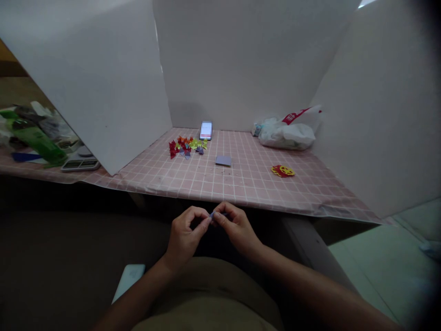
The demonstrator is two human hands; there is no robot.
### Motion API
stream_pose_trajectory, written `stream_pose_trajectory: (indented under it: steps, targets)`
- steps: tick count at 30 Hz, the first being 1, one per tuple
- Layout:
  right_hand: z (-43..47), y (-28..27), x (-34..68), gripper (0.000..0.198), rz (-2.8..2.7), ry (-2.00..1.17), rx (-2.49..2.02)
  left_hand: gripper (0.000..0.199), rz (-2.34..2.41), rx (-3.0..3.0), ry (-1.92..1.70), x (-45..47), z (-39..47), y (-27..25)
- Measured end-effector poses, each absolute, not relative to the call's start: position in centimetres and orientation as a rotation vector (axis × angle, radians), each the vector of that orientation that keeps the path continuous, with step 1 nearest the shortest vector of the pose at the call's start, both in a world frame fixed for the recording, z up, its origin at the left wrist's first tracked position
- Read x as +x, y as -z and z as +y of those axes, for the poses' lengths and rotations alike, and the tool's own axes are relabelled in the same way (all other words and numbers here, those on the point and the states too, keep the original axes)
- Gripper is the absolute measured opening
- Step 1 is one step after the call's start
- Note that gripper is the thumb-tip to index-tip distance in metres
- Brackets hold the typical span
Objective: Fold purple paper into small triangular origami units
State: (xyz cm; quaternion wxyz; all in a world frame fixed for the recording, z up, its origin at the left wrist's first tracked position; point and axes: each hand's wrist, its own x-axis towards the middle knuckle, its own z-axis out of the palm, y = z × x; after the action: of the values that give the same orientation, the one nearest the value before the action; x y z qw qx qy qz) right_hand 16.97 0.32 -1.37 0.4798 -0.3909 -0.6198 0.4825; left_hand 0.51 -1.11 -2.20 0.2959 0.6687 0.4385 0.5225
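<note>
Between my left hand (pixel 188 232) and my right hand (pixel 237 227) is a small folded piece of blue-purple paper (pixel 212 214). Both hands pinch it with thumb and fingertips, just in front of the table's near edge. My fingers cover most of it, so its folded shape cannot be made out. Beyond the hands, a stack of purple paper squares (pixel 223 161) lies on the table. Farther left sits a pile of small folded paper figures (pixel 186 146) in red, orange, yellow and purple.
A phone (pixel 206 130) stands lit at the back of the pink checked tablecloth (pixel 193 177). To the right are red and yellow cut-out pieces (pixel 283 171) and a white plastic bag (pixel 289 133). White panels (pixel 255 64) surround the table. At left lie a scale (pixel 81 163) and a green bottle (pixel 36 138).
</note>
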Motion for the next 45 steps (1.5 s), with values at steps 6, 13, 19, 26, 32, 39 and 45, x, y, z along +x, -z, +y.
stream_pose_trajectory:
  steps: [6,13,19,26,32,39,45]
  targets:
    - [0.6,0.8,17.4,0.016,-1.664,-1.035,-0.959,0.009,1.131,1.685,-1.303,0.3,-1.0,2.2]
    - [0.3,0.7,17.5,0.020,-1.708,-0.918,-0.951,0.009,1.160,1.648,-1.244,0.3,-1.2,2.3]
    - [0.5,1.1,17.3,0.023,-1.696,-0.963,-1.004,0.017,1.180,1.804,-1.142,0.1,-1.1,1.8]
    - [1.1,0.7,17.6,0.028,-1.690,-1.117,-1.040,0.018,1.162,1.775,-1.133,0.4,-1.0,1.4]
    - [1.5,0.2,17.7,0.031,-1.452,-1.340,-0.853,0.025,1.109,1.195,-1.235,0.8,-0.9,2.4]
    - [0.9,1.1,16.8,0.014,-1.444,-1.421,-0.806,0.029,0.862,0.816,-1.213,1.7,-1.1,2.5]
    - [0.9,1.2,16.8,0.014,-1.398,-1.445,-0.820,0.028,0.830,0.738,-1.189,1.9,-1.1,2.4]
